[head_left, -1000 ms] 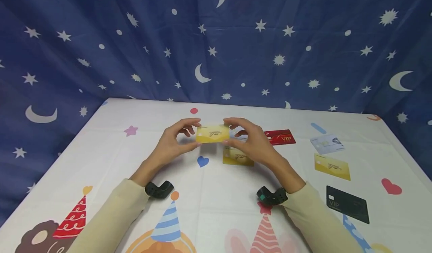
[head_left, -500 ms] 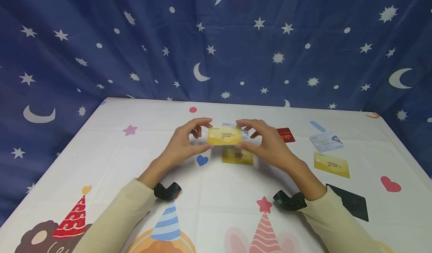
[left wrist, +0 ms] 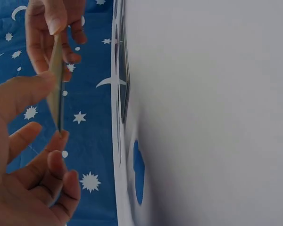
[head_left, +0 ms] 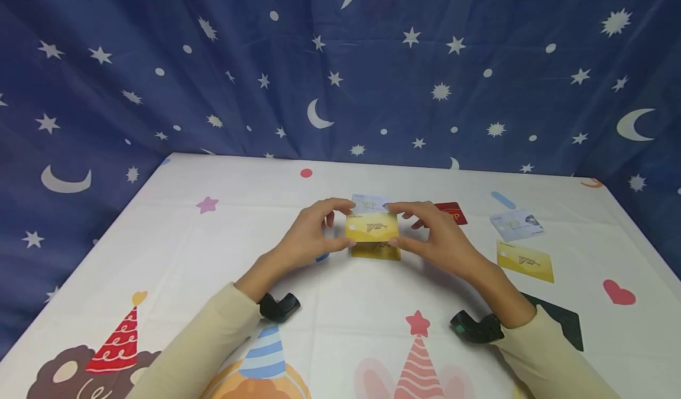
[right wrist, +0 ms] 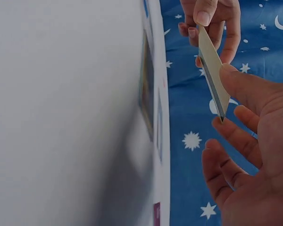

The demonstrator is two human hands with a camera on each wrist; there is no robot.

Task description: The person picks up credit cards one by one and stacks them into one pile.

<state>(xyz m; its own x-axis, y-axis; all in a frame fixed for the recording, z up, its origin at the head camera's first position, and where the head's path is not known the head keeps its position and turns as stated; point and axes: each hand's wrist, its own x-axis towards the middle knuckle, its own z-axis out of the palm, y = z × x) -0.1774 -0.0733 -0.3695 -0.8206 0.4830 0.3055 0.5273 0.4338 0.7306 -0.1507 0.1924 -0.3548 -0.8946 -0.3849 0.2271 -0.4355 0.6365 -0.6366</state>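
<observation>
A gold card (head_left: 372,229) is held up over the table, its printed face toward the head camera. My left hand (head_left: 311,233) pinches its left end between thumb and a fingertip. The opposite end is pinched by my right hand (head_left: 438,239) in the same way. Both wrist views show the card edge-on, apart from the table. Partly hidden under it in the head view, another gold card (head_left: 376,252) lies on the table. Just beyond lies a silver card (head_left: 367,203), also partly covered. A red card (head_left: 452,212) shows behind my right hand.
To the right lie a second silver card (head_left: 517,226), a further gold card (head_left: 525,261) and a black card (head_left: 561,323) partly behind the right sleeve. The white printed tablecloth (head_left: 159,257) meets a blue starry curtain (head_left: 340,62) at the back.
Both hands have carried the gold card to the right, then slightly nearer to me. It now overlaps the view of the gold card on the table. The right forearm now covers part of the black card.
</observation>
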